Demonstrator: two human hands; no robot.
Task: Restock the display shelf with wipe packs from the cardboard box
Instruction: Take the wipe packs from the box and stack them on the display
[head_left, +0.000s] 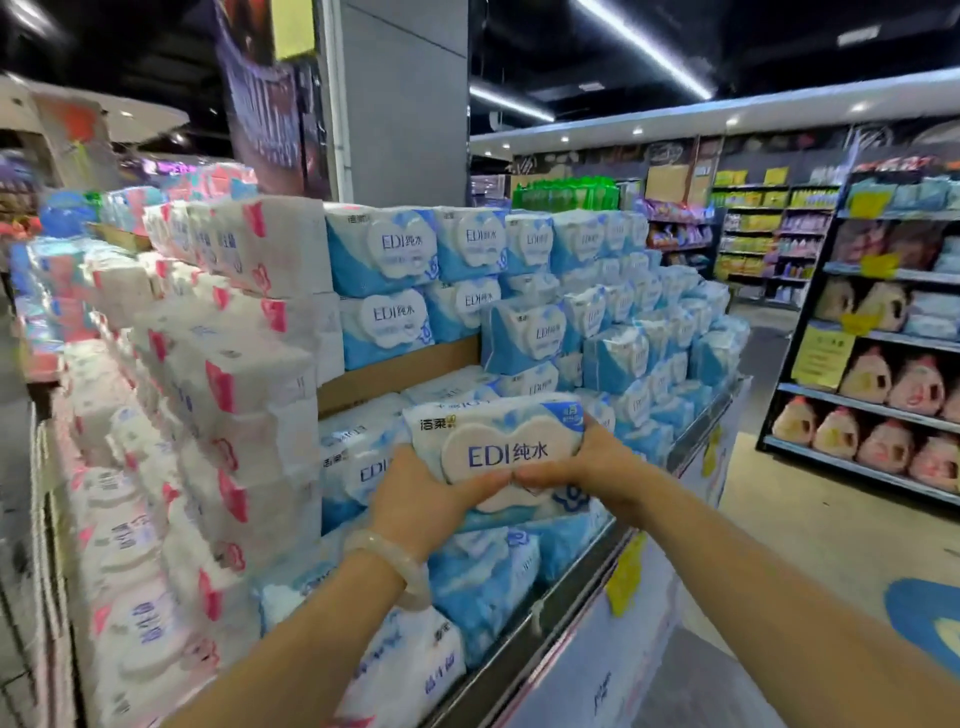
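A blue-and-white wipe pack (498, 452) is held up in front of the display shelf (696, 431), above the packs lying along its front edge. The left hand (426, 499) is clamped on the pack's left end, and the right hand (587, 467) is clamped on its right end, thumbs meeting under the cloud-shaped lid. The fingers behind the pack are hidden, so how far they wrap cannot be told. "EDI" followed by two Chinese characters is read on the lid; the small print at the pack's top corners is too fine to make out.

The same "EDI" lettering is seen on the stacked blue packs (384, 249) toward the back of the shelf, though it blurs out on the packs further right. A brown cardboard edge (400, 371) is glimpsed between the stacked rows; whether it belongs to a box cannot be told. White packs with pink marks (249, 374) are piled at the left end, their writing smeared beyond reading. A pale bangle (400, 561) is worn on the left wrist. Yellow tags (626, 577) hang off the shelf's front rail, illegible. A grey pillar (405, 104) is cut off at the top. Soft toys on the aisle racks (872, 374) at right are blurred.
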